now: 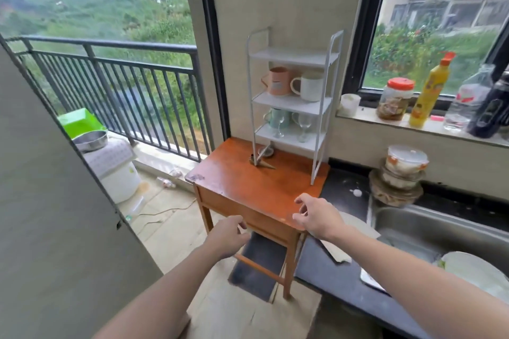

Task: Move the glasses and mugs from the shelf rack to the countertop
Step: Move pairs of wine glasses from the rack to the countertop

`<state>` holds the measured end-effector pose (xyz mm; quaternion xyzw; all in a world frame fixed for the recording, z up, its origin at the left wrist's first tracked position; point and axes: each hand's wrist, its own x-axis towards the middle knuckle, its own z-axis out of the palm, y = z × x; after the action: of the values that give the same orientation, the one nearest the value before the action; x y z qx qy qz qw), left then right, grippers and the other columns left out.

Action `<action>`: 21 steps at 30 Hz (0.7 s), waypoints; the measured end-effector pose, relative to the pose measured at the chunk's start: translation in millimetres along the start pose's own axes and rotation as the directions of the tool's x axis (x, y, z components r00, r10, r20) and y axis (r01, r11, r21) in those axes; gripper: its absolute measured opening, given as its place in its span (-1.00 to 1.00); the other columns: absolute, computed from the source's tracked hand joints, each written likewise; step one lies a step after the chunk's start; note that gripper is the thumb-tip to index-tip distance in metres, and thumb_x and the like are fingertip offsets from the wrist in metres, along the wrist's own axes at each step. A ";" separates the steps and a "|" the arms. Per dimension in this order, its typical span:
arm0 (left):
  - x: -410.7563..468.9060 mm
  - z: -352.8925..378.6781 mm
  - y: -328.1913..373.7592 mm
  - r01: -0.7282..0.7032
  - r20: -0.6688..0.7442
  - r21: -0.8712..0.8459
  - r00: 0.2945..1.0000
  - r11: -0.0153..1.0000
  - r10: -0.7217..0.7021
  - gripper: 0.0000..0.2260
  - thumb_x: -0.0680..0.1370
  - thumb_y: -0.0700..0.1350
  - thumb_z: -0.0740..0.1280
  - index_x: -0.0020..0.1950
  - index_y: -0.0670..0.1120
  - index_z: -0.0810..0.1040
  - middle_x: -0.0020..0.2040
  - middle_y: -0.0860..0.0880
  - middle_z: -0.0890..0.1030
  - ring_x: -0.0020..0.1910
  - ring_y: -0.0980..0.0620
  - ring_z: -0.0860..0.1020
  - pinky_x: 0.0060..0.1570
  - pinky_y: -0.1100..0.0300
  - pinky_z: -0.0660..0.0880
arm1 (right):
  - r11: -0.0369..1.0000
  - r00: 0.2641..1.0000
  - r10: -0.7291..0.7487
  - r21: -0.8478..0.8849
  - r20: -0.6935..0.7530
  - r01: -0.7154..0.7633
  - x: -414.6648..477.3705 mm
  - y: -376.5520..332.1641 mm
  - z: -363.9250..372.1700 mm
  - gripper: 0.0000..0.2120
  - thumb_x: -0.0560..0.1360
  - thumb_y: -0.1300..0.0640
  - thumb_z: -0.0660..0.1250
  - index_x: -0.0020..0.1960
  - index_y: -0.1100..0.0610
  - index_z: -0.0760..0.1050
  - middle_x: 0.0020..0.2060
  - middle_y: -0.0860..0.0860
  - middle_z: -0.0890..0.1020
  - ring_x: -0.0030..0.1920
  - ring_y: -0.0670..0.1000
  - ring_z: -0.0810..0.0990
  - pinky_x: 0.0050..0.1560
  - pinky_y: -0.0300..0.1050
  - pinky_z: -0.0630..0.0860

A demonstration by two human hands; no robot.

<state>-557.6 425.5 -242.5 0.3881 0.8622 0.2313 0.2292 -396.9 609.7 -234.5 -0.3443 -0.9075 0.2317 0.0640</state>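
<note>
Shelf rack (292, 96): mugs and glasses stood untouched. My left hand (230, 235) and right hand (316, 216): loosely spread, empty, poised to reach.

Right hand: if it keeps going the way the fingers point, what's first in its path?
Probably the shelf rack on the wooden table; the right hand is open above bare tabletop. Depth is unclear.

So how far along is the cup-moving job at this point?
Nothing looks moved yet. The pink mug and white mug sit on the rack's middle shelf; the teal mug and two wine glasses below. Both the left hand and right hand are empty, reaching. All five remain; no cups show on the dark countertop.
</note>
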 end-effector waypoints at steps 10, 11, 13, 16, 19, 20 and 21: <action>182.7 -44.6 26.8 -0.069 0.006 0.008 0.998 0.998 0.069 -0.80 0.48 0.01 0.37 0.04 -0.05 0.55 -0.24 0.07 0.55 -0.27 0.13 0.51 -0.34 0.29 0.40 | 0.974 0.977 0.160 0.184 -0.138 -0.134 177.0 25.4 -8.8 -0.48 0.50 -0.08 0.34 0.41 0.01 0.33 0.15 -0.01 0.60 0.08 0.03 0.59 0.07 0.01 0.57; 199.3 -48.1 28.8 -0.072 -0.001 0.001 0.997 0.997 0.072 -0.80 0.48 0.00 0.37 0.05 -0.05 0.55 -0.24 0.07 0.55 -0.27 0.14 0.51 -0.35 0.30 0.40 | 0.967 0.973 0.181 0.205 -0.145 -0.150 191.6 28.0 -10.2 -0.47 0.50 -0.09 0.34 0.41 0.00 0.32 0.18 0.00 0.59 0.11 0.03 0.59 0.10 0.02 0.55; 228.5 -54.1 33.1 -0.073 -0.008 -0.031 0.997 0.997 0.073 -0.82 0.50 -0.01 0.37 0.04 -0.04 0.54 -0.22 0.05 0.55 -0.27 0.14 0.51 -0.36 0.30 0.40 | 0.949 0.960 0.229 0.256 -0.163 -0.184 216.3 32.4 -12.9 -0.47 0.49 -0.09 0.34 0.41 0.01 0.31 0.21 0.02 0.58 0.15 0.04 0.58 0.15 0.04 0.52; 267.5 -58.5 38.4 -0.085 -0.003 -0.062 0.996 0.994 0.085 -0.82 0.48 0.00 0.36 0.03 -0.03 0.52 -0.18 0.04 0.55 -0.23 0.07 0.53 -0.34 0.24 0.42 | 0.912 0.935 0.310 0.331 -0.176 -0.240 244.7 39.7 -9.8 -0.42 0.50 -0.09 0.35 0.44 0.05 0.28 0.25 0.06 0.56 0.20 0.09 0.56 0.21 0.09 0.50; 310.9 -58.2 44.2 -0.113 0.002 -0.090 0.994 0.990 0.114 -0.76 0.49 -0.01 0.37 0.10 -0.07 0.50 -0.20 0.05 0.53 -0.25 0.09 0.51 -0.38 0.26 0.37 | 0.871 0.908 0.380 0.399 -0.174 -0.288 269.8 46.9 -1.8 -0.40 0.51 -0.08 0.34 0.47 0.05 0.22 0.28 0.08 0.52 0.23 0.12 0.54 0.25 0.13 0.48; 326.4 -57.8 46.8 -0.123 0.004 -0.100 0.992 0.987 0.124 -0.75 0.50 -0.01 0.37 0.13 -0.07 0.48 -0.20 0.06 0.52 -0.27 0.12 0.49 -0.40 0.28 0.35 | 0.848 0.894 0.411 0.433 -0.177 -0.304 277.5 49.4 1.7 -0.39 0.52 -0.07 0.34 0.47 0.05 0.22 0.30 0.08 0.51 0.24 0.12 0.53 0.26 0.13 0.48; 341.5 -57.6 49.7 -0.131 0.004 -0.115 0.991 0.985 0.133 -0.73 0.51 -0.02 0.36 0.16 -0.06 0.47 -0.19 0.07 0.52 -0.26 0.15 0.48 -0.40 0.29 0.35 | 0.824 0.878 0.443 0.466 -0.180 -0.321 284.6 51.4 5.2 -0.39 0.52 -0.06 0.34 0.48 0.05 0.21 0.31 0.08 0.50 0.26 0.12 0.53 0.26 0.14 0.48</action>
<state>-765.5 706.9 -242.1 0.4320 0.8184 0.2927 0.2405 -582.6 827.8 -275.3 -0.5278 -0.7283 0.3795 0.2168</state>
